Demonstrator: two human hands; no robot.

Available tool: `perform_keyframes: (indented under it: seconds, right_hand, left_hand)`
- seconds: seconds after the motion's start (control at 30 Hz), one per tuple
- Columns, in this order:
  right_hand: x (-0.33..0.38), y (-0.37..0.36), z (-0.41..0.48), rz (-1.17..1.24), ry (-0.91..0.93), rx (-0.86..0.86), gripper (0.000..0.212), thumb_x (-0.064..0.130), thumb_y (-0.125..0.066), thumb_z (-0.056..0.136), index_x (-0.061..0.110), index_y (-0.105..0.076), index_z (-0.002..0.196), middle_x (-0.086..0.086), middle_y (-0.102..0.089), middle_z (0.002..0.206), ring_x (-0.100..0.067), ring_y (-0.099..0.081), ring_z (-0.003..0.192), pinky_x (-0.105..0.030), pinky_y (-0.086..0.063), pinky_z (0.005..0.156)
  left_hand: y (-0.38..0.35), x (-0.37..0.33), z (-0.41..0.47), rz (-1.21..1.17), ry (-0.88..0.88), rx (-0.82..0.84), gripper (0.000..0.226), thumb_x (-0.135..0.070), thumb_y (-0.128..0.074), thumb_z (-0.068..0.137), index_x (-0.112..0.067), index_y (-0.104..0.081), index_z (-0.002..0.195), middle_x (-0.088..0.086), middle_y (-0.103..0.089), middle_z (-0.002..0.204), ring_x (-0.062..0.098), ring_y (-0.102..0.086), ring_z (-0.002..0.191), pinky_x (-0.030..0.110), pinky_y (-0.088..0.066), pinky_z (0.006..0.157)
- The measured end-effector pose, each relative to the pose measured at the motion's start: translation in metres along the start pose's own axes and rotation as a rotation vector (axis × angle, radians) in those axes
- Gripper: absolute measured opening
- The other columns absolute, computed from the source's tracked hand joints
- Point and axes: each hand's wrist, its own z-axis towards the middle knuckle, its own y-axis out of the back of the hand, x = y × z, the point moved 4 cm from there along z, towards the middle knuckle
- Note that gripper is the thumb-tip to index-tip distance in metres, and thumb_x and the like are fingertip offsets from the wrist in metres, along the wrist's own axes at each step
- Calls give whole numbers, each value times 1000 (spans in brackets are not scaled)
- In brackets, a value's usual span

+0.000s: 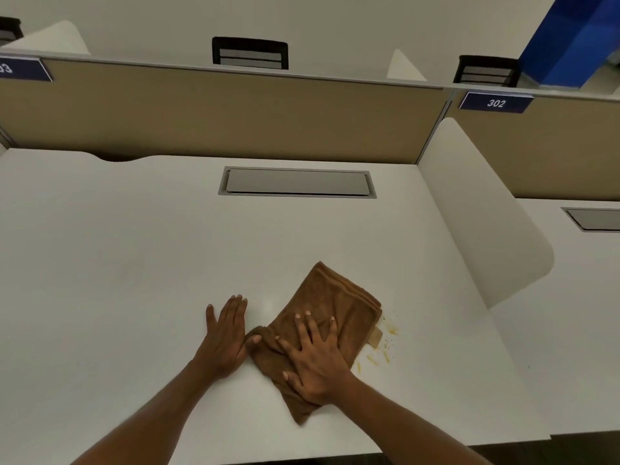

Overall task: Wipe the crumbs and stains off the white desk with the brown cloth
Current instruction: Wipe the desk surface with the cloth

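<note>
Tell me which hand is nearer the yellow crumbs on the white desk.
Right. The right hand presses the folded brown cloth beside the yellow crumbs; the left hand lies flat on the white desk, past the cloth.

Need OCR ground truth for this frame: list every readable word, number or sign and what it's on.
"302": white digits on the right blue plate, fixed to the beige partition.
"03": on the left blue plate, cut off by the frame edge, so it may be incomplete.
Tag on the brown cloth: too small to read.
</note>
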Motion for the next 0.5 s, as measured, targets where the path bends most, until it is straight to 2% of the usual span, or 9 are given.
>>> perform_keyframes:
  seconds: [0.13, 0.5]
  right_hand:
    - [-1, -3, -34, -2, -17, 33, 69, 65, -34, 88, 37, -20, 150, -25, -24, 156, -45, -17, 145, -80, -12, 101]
    - [-55, -8, -100, 4, -221, 156, 67, 67, -40, 84, 38, -35, 145, -20, -39, 151, -44, -37, 137, -78, -32, 91]
  left_hand:
    - [0, -2, 0, 43, 10, 25, 97, -68, -1, 89, 8, -29, 142, 26, -33, 149, 40, -26, 141, 68, -10, 109]
    - [-3, -1, 2, 124, 42, 58, 93, -65, -4, 92, 8, -36, 139, 24, -42, 145, 38, -33, 139, 70, -18, 106]
